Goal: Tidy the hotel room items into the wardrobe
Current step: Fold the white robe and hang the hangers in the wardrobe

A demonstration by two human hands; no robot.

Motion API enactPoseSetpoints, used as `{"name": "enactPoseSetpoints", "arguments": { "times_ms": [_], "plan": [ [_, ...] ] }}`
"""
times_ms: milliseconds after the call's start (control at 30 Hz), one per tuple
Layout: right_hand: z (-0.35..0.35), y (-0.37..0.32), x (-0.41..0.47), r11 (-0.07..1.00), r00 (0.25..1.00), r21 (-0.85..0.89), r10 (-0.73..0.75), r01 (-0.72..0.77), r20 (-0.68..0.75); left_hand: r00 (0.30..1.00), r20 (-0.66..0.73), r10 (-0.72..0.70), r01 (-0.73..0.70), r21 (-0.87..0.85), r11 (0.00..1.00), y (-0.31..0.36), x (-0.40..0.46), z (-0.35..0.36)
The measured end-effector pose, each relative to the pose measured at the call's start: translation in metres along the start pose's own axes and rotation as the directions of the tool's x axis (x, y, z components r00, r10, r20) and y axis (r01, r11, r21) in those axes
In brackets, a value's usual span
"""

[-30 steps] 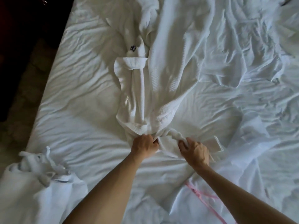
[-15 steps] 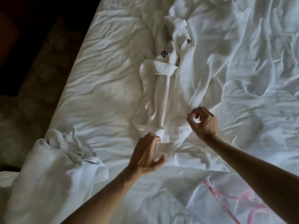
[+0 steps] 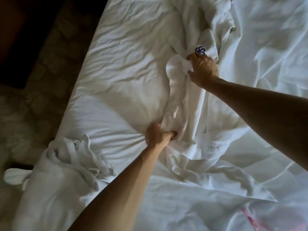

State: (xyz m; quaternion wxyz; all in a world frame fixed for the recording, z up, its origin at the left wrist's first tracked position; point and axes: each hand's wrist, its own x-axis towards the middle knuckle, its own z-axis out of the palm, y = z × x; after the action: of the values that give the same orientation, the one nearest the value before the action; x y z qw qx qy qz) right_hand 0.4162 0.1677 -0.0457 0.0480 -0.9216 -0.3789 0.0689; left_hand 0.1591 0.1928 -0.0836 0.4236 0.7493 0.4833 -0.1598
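— On the bed (image 3: 116, 84), what's lying there?
— A white bathrobe (image 3: 185, 104), stretched along the rumpled sheet.
— And the hands?
— The left hand (image 3: 158, 134) grips its lower end, fingers curled into the cloth. The right hand (image 3: 204, 69) clutches the folded cuff (image 3: 176, 67) beside the blue emblem (image 3: 200, 50).

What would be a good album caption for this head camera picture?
Two bare hands gather a white bathrobe on a rumpled bed: left hand grips its lower part, right hand grips near the blue emblem.
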Motion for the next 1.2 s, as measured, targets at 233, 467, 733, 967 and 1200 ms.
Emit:
{"name": "enactPoseSetpoints", "arguments": {
  "times_ms": [233,467,733,967,1200],
  "plan": [
    [-0.009,0.016,-0.053,0.996,0.992,0.073,0.046,-0.055,0.118,0.993,-0.094,0.076,-0.068,0.089,0.994,-0.008,-0.008,-0.001],
    [-0.078,0.067,-0.128,0.988,0.980,-0.070,0.148,-0.140,0.135,0.962,-0.194,0.191,-0.097,0.410,0.907,-0.027,-0.052,-0.019],
    [-0.245,0.121,-0.227,0.905,0.930,-0.220,0.365,-0.364,-0.035,0.872,-0.311,0.378,-0.113,0.625,0.773,0.067,-0.149,-0.150],
    [-0.510,0.136,-0.252,0.857,0.796,0.008,0.482,-0.516,-0.366,0.566,-0.448,0.692,-0.241,0.713,0.658,0.284,-0.290,-0.320],
    [-0.744,0.133,-0.284,0.838,0.610,0.209,0.517,-0.505,-0.601,0.271,-0.596,0.756,-0.188,0.737,0.649,0.424,-0.453,-0.439]
  ]
}}
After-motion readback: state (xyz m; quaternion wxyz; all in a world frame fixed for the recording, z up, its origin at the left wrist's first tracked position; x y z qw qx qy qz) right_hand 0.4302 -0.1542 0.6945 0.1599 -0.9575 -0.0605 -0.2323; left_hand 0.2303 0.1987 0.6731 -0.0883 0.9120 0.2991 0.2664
